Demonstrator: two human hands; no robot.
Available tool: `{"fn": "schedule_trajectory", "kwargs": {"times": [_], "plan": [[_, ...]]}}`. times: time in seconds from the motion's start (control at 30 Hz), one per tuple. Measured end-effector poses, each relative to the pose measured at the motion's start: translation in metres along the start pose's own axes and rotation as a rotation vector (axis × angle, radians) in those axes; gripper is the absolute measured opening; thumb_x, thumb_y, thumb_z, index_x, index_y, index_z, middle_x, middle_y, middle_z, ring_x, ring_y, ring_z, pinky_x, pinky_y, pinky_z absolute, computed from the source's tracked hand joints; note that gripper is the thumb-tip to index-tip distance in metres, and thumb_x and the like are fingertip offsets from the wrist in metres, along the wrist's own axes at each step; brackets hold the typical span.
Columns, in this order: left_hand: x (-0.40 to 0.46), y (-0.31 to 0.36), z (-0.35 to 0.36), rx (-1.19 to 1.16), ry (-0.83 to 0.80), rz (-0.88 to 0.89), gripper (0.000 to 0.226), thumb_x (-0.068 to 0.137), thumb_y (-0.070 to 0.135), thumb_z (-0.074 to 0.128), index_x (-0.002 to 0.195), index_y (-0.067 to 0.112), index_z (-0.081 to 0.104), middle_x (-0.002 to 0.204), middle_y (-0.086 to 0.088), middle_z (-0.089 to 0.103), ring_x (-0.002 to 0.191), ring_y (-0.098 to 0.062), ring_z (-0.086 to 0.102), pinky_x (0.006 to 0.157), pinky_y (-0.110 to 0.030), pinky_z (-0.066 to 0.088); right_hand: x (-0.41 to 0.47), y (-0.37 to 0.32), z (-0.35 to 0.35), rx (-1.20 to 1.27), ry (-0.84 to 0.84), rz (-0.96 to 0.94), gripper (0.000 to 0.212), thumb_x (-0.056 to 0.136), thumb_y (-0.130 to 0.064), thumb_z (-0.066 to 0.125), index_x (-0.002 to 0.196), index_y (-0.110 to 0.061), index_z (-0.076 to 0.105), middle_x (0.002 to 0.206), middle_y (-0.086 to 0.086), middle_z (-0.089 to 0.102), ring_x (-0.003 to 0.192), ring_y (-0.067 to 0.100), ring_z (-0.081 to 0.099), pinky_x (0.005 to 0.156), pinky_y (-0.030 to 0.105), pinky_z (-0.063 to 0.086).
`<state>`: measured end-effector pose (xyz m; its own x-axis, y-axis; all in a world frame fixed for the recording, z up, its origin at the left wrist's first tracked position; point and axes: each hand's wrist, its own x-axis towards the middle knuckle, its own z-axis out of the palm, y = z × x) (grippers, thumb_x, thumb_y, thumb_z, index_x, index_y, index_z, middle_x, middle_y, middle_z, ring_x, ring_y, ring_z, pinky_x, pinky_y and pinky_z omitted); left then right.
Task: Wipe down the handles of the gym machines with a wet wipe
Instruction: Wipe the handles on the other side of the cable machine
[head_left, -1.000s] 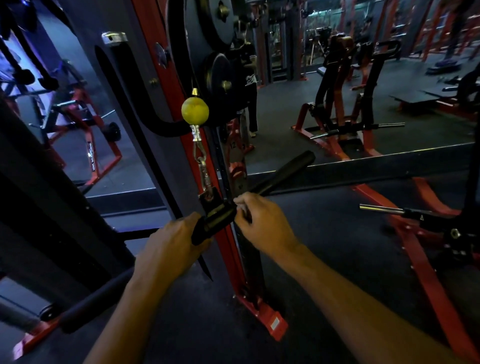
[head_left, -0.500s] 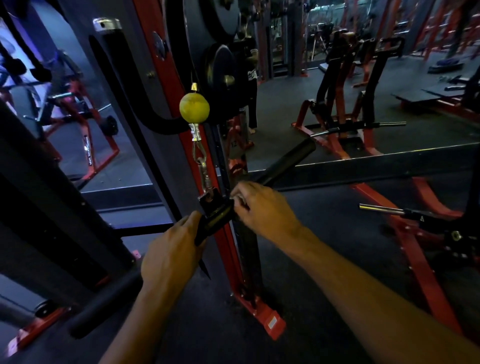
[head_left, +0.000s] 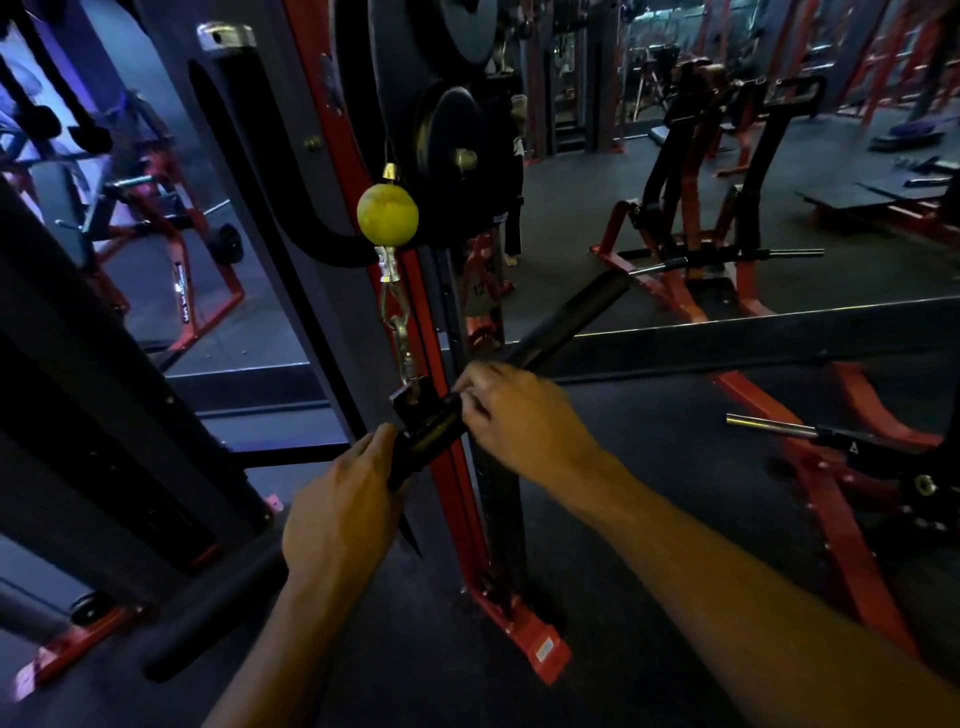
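Far left: dark padded end of the bar (head_left: 208, 618), angled low toward the floor. Just right of it: left hand (head_left: 340, 514), fingers wrapped round the bar below its centre bracket, holding it steady. Above: carabiner (head_left: 402, 345) clipped into the bracket, yellow stopper ball (head_left: 387, 213) hanging on the cable against the red upright (head_left: 441, 374). Right of the bracket: right hand (head_left: 524, 413), fingers curled tight over the bar's middle section, seemingly pinching something small there; no wet wipe visible, so whether one sits under the fingers cannot be told. Farther right: other grip of the bar (head_left: 571, 317) rising up and away. Beyond, red plate-loaded machines (head_left: 701, 208) on the dark floor.

Risks, as a judgement: bar free to pivot on the clip, so a slack left grip could let it swing and knock the upright; fingers working close to the bracket could get nipped; padded ends possibly left unwiped if effort stays at the centre.

Against the frame a second back: right hand slightly higher and closer to the bracket, left hand shifted a little up the bar, whole view nudged lower; bar angle much the same.
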<state>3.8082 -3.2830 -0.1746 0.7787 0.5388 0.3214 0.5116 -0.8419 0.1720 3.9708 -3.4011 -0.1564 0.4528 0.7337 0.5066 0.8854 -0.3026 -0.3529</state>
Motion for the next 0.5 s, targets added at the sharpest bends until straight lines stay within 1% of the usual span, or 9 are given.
{"fn": "schedule_trajectory", "kwargs": {"times": [0.07, 0.1, 0.13, 0.23, 0.27, 0.3, 0.4, 0.43, 0.5], "plan": [[-0.001, 0.000, -0.002, -0.010, -0.015, -0.006, 0.037, 0.098, 0.033, 0.062, 0.132, 0.027, 0.050, 0.095, 0.012, 0.051, 0.051, 0.001, 0.036, 0.043, -0.013, 0.024, 0.010, 0.017, -0.010, -0.023, -0.006, 0.050, 0.014, 0.103, -0.027, 0.049, 0.113, -0.022, 0.057, 0.101, -0.007, 0.061, 0.075, 0.005, 0.059, 0.061, 0.019, 0.049], [-0.001, -0.001, -0.004, -0.019, -0.021, -0.008, 0.036, 0.099, 0.033, 0.061, 0.132, 0.027, 0.049, 0.093, 0.013, 0.047, 0.051, 0.000, 0.038, 0.043, -0.013, 0.025, 0.016, 0.029, -0.017, -0.046, -0.009, 0.105, 0.015, 0.104, -0.027, 0.048, 0.115, -0.022, 0.056, 0.100, -0.008, 0.059, 0.073, 0.003, 0.056, 0.059, 0.016, 0.046], [0.000, 0.000, -0.005, -0.024, -0.024, -0.010, 0.035, 0.099, 0.033, 0.061, 0.132, 0.028, 0.049, 0.091, 0.014, 0.045, 0.051, 0.000, 0.039, 0.043, -0.013, 0.026, 0.022, 0.041, -0.024, -0.058, -0.002, 0.166, 0.016, 0.104, -0.027, 0.048, 0.116, -0.021, 0.057, 0.100, -0.006, 0.059, 0.075, 0.005, 0.055, 0.060, 0.018, 0.044], [0.005, -0.001, -0.006, -0.030, -0.050, -0.028, 0.030, 0.100, 0.032, 0.062, 0.126, 0.031, 0.048, 0.085, 0.015, 0.043, 0.053, 0.000, 0.041, 0.044, -0.014, 0.025, 0.031, 0.062, -0.035, -0.051, 0.112, 0.253, 0.018, 0.103, -0.027, 0.052, 0.114, -0.016, 0.061, 0.108, 0.006, 0.066, 0.093, 0.023, 0.065, 0.073, 0.037, 0.053], [0.007, -0.002, -0.007, -0.038, -0.057, -0.029, 0.029, 0.100, 0.032, 0.062, 0.126, 0.031, 0.049, 0.083, 0.015, 0.042, 0.054, 0.000, 0.041, 0.045, -0.014, 0.025, 0.032, 0.062, -0.033, -0.044, 0.119, 0.260, 0.019, 0.103, -0.028, 0.051, 0.114, -0.016, 0.061, 0.109, 0.008, 0.066, 0.094, 0.025, 0.065, 0.075, 0.039, 0.054], [0.010, -0.004, -0.009, -0.045, -0.070, -0.027, 0.030, 0.100, 0.032, 0.061, 0.128, 0.031, 0.050, 0.082, 0.015, 0.043, 0.055, 0.001, 0.041, 0.046, -0.014, 0.025, 0.032, 0.059, -0.030, -0.032, 0.114, 0.266, 0.018, 0.103, -0.027, 0.050, 0.113, -0.016, 0.060, 0.108, 0.007, 0.065, 0.093, 0.022, 0.065, 0.074, 0.036, 0.054], [0.018, -0.008, -0.015, -0.024, -0.146, -0.015, 0.040, 0.102, 0.034, 0.059, 0.140, 0.031, 0.047, 0.091, 0.013, 0.047, 0.058, 0.001, 0.039, 0.049, -0.014, 0.028, 0.025, 0.037, -0.011, 0.016, 0.071, 0.215, 0.015, 0.104, -0.025, 0.049, 0.114, -0.018, 0.057, 0.100, -0.004, 0.060, 0.079, 0.007, 0.058, 0.062, 0.017, 0.046], [0.021, -0.010, -0.017, -0.011, -0.181, -0.014, 0.042, 0.102, 0.035, 0.059, 0.142, 0.031, 0.047, 0.090, 0.013, 0.046, 0.059, 0.000, 0.040, 0.050, -0.014, 0.029, 0.019, 0.025, -0.003, 0.044, 0.060, 0.165, 0.013, 0.104, -0.025, 0.050, 0.113, -0.018, 0.057, 0.099, -0.005, 0.060, 0.075, 0.006, 0.059, 0.059, 0.017, 0.048], [0.027, -0.015, -0.021, 0.009, -0.225, -0.023, 0.041, 0.101, 0.035, 0.060, 0.140, 0.031, 0.050, 0.085, 0.014, 0.045, 0.062, -0.002, 0.045, 0.055, -0.015, 0.034, 0.007, 0.001, 0.013, 0.113, 0.029, 0.053, 0.011, 0.103, -0.022, 0.051, 0.108, -0.016, 0.059, 0.099, 0.000, 0.064, 0.071, 0.011, 0.063, 0.060, 0.028, 0.056]]}}
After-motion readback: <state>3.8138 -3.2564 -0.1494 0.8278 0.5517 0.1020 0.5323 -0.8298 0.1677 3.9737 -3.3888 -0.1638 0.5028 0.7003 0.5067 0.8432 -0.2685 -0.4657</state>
